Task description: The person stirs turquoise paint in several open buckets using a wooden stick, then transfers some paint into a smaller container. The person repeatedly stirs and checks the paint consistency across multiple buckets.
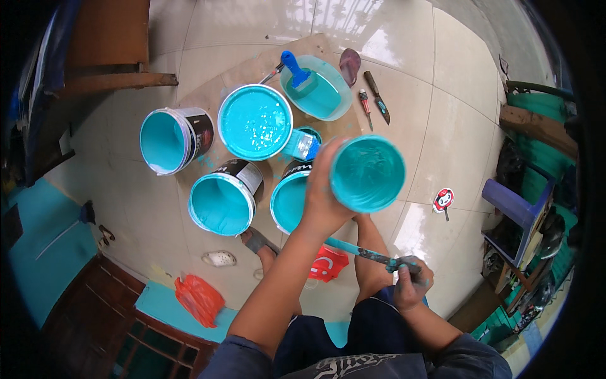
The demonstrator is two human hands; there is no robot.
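Observation:
My left hand is wrapped around a round tub, its inside coated with turquoise paint, held tilted above the floor. In my right hand is a paint-smeared stick with a dark grip end, reaching leftward below the tub. Partly behind my left hand stands an open paint bucket. Left of it is another paint-coated bucket, and a third bucket leans farther left. A large bucket of turquoise paint stands behind them. A wide paintbrush rests across a small container.
Farther back, a plastic basin of turquoise liquid holds a blue-handled brush. A screwdriver, a knife and a sandal lie to its right. A red bag lies lower left; a purple plastic stool stands right.

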